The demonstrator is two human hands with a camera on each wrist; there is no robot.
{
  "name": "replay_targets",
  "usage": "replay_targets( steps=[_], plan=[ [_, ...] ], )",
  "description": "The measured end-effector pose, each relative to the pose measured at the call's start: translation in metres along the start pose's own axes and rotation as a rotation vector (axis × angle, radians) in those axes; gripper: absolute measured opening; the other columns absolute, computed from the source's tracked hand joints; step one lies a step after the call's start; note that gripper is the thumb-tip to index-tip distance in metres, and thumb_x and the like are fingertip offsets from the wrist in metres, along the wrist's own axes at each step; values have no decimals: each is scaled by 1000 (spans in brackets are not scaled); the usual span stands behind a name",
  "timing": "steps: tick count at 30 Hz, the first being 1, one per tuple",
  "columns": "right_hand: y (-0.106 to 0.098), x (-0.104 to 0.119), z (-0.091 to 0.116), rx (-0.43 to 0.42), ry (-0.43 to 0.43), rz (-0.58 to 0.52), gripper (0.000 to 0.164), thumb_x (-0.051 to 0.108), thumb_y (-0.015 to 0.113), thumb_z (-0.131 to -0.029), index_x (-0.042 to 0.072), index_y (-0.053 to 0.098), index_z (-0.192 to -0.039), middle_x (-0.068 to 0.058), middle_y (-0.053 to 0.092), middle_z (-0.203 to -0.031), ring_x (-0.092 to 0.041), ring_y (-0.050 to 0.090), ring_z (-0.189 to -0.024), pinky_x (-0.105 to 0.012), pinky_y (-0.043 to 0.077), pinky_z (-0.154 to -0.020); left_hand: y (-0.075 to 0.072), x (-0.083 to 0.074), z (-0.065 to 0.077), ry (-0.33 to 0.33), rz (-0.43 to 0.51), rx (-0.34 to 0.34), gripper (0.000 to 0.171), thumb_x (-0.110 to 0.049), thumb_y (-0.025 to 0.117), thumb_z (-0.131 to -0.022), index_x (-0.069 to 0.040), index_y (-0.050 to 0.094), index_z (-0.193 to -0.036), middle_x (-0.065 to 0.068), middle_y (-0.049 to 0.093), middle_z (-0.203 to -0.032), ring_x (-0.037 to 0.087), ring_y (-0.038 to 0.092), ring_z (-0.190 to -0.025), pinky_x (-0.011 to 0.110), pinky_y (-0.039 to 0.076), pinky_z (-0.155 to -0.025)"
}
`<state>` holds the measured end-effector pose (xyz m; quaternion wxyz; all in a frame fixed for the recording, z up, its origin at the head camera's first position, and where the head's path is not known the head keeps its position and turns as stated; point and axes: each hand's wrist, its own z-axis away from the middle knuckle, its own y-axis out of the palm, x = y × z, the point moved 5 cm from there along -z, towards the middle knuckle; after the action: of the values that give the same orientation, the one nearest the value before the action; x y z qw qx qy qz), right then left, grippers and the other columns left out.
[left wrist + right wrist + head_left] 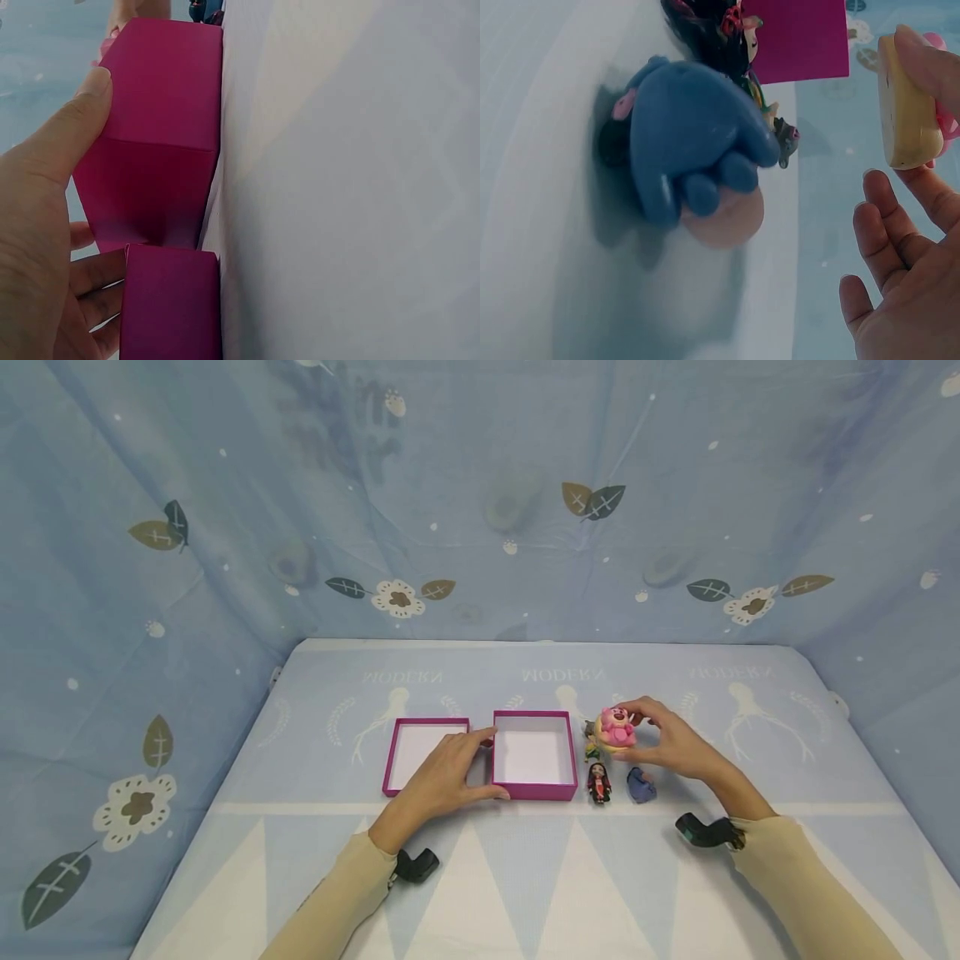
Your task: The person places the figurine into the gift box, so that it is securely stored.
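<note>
My left hand [446, 772] holds the left side of an open magenta box [534, 792] with a white inside. Its thumb lies on the front corner, and the other fingers reach along the left wall. To the right of the box, my right hand [675, 745] pinches a pink bear figurine [617, 727] with a pale yellow base [900, 112], raised off the table. Below that hand lies a blue figurine [697, 127]. A dark-haired doll figurine [598, 783] in red is next to the box, with a small green-and-yellow figurine [592, 752] behind it.
The shallow magenta lid [427, 721], white inside, lies left of the box, close to my left hand. A patterned cloth covers the table [300, 860]. Blue printed fabric [480, 510] hangs behind and at both sides.
</note>
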<state>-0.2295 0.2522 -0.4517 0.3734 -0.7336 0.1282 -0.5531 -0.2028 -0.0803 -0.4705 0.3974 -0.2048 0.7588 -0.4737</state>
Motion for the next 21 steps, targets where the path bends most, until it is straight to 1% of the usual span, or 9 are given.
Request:
replay_targets(
  steps=[4, 8, 17, 21],
  plan=[
    [3, 4, -3, 9, 1, -20, 67, 21, 85, -75, 8, 53, -132, -5, 55, -118, -19, 45, -105, -55, 39, -96, 0, 0, 0, 1, 5, 2, 97, -68, 73, -73, -13, 41, -147, -1, 58, -134, 17, 56, -115, 37, 43, -104],
    [6, 8, -4, 14, 0, -30, 68, 22, 86, -75, 9, 53, -132, -3, 54, -117, -18, 44, -105, -55, 39, -97, 0, 0, 0, 5, 6, -1, 97, -67, 73, -73, -12, 42, -147, -1, 58, -134, 17, 56, -115, 37, 43, -104],
    [12, 15, -8, 20, -22, -47, 69, 22, 87, -73, 10, 53, -132, -3, 55, -116, -18, 45, -104, -56, 39, -97, 0, -1, 0, 2, 13, 1, 97, -69, 72, -73, -13, 42, -147, -1, 58, -135, 17, 56, -117, 38, 43, -105],
    [15, 19, -12, 22, -32, -54, 70, 22, 87, -73, 10, 53, -132, -4, 55, -117, -21, 46, -106, -58, 38, -98, 0, 0, 0, -1, 7, 2, 97, -69, 71, -73, -13, 41, -147, -1, 58, -134, 17, 56, -116, 38, 43, -104]
  ],
)
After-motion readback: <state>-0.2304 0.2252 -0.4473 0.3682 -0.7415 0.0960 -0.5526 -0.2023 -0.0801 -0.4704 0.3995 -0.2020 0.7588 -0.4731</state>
